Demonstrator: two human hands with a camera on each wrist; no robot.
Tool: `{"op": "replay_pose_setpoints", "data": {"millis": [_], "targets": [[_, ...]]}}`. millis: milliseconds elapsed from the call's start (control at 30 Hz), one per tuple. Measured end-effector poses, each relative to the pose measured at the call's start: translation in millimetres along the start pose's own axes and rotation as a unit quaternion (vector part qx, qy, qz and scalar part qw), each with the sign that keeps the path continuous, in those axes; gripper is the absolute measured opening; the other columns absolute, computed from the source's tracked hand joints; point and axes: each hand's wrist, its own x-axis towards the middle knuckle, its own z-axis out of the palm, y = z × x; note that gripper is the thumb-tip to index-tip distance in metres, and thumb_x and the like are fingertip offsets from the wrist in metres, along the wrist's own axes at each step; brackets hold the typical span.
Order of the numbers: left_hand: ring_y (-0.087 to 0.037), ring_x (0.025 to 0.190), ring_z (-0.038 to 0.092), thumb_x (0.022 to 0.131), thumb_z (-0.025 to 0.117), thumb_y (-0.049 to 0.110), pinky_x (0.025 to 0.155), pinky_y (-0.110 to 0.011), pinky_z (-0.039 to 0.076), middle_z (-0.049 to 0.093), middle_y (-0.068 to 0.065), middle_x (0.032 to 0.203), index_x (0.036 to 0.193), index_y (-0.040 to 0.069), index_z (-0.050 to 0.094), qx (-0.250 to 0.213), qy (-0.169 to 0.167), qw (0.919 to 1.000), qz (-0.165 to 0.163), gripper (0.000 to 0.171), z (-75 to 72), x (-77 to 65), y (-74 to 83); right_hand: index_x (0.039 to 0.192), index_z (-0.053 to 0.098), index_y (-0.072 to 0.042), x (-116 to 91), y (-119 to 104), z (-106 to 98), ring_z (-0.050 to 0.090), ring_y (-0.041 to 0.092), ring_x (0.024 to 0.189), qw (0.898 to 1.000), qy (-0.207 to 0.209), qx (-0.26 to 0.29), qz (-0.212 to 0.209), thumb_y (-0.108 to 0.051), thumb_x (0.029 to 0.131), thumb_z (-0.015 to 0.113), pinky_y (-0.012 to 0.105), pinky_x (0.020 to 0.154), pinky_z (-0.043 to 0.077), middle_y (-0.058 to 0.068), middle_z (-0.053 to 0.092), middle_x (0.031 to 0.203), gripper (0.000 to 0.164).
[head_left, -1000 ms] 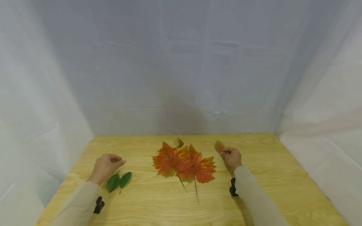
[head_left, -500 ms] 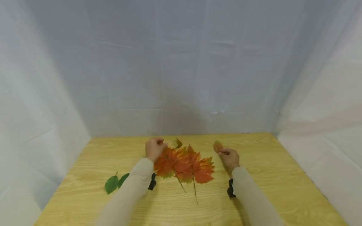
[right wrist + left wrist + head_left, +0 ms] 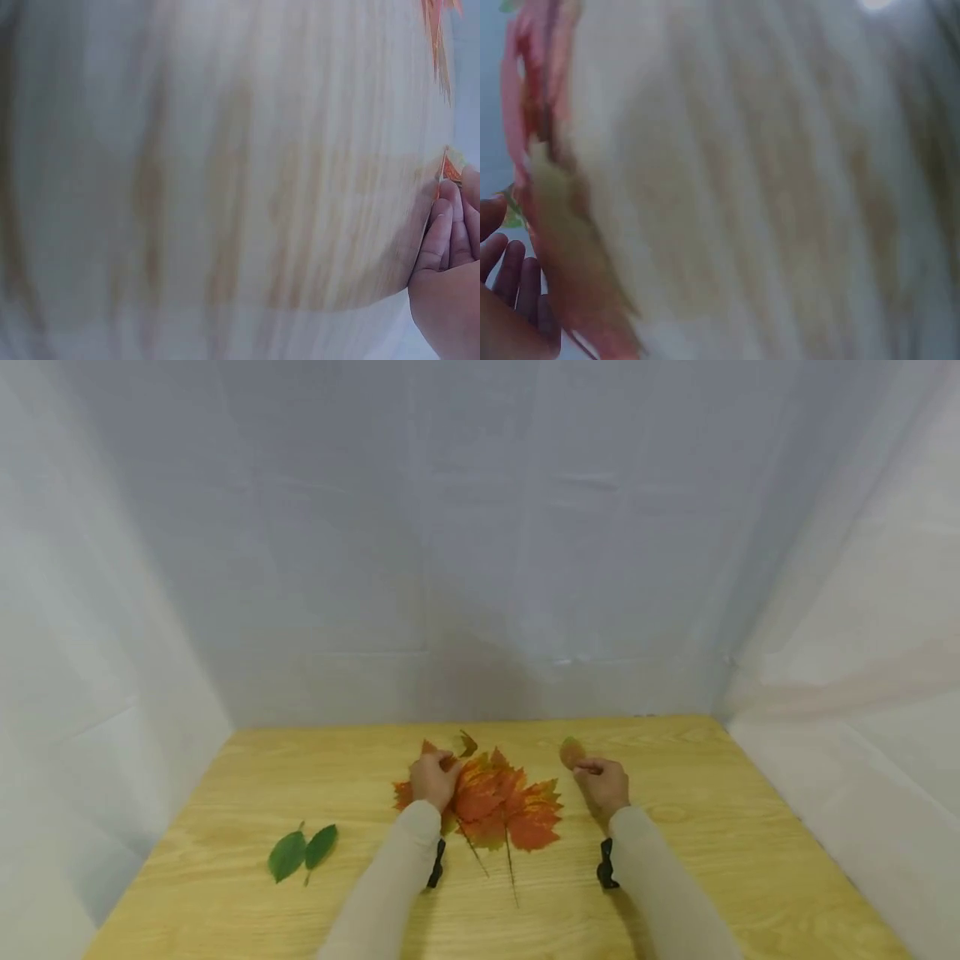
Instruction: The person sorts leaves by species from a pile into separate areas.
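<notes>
In the head view my left hand point(image 3: 435, 779) lies over the left part of the orange-red maple leaves point(image 3: 480, 802), hiding some of them. Its fingers are loosely bent beside the leaf edges in the left wrist view, with a gap between thumb and fingers. A small curled brown-green leaf point(image 3: 468, 744) lies just beyond its fingertips. On the right, my right hand point(image 3: 606, 783) pinches the lower end of a small oval orange-green leaf point(image 3: 572, 752) between thumb and fingers. The right wrist view shows only a bit of this leaf point(image 3: 452, 163) at the fingertips.
Two green leaves point(image 3: 287, 857) lie apart at the left of the wooden table point(image 3: 225, 793). Thin dark stems point(image 3: 511, 868) of the maple leaves point toward the near edge. White sheeting point(image 3: 480, 543) stands behind the table and at both sides.
My left hand has moved right, away from the green leaves, across the table to the maple leaves, then slightly nearer. My right hand keeps its pinch on the small oval leaf.
</notes>
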Motion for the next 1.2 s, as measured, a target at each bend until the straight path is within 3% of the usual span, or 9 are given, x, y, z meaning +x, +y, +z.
{"op": "replay_pose_setpoints", "data": {"millis": [433,867,1200], "targets": [[-0.033,0.092,0.066,0.086,0.072,0.013,0.088,-0.057,0.043,0.072,-0.012,0.102,0.109,0.005,0.073,0.09,0.028,0.9947,0.041,0.025,7.1,4.0,2.2,0.104,0.072,0.0,1.9,4.4,3.1,0.065,0.029,0.09,1.0,0.008,0.009,-0.005,-0.015,0.087,0.067,0.038,0.076,0.054,0.017,0.069,0.101,0.024],[-0.033,0.093,0.066,0.085,0.073,0.013,0.086,-0.052,0.043,0.072,-0.012,0.104,0.111,0.006,0.073,0.101,0.027,0.9929,0.057,0.027,12.9,0.5,5.2,0.104,0.072,-0.001,-4.2,0.6,4.8,0.064,0.024,0.086,0.999,0.016,0.025,0.024,-0.013,0.087,0.067,0.035,0.074,0.054,0.014,0.069,0.097,0.021],[-0.029,0.089,0.067,0.085,0.074,0.014,0.089,-0.051,0.047,0.073,-0.01,0.098,0.104,0.007,0.075,0.084,0.031,0.9959,0.017,0.021,15.0,1.9,6.0,0.107,0.071,0.001,-14.9,-7.7,5.7,0.064,0.033,0.096,1.0,0.015,0.006,0.009,-0.013,0.089,0.066,0.043,0.082,0.053,0.019,0.068,0.107,0.024]]}}
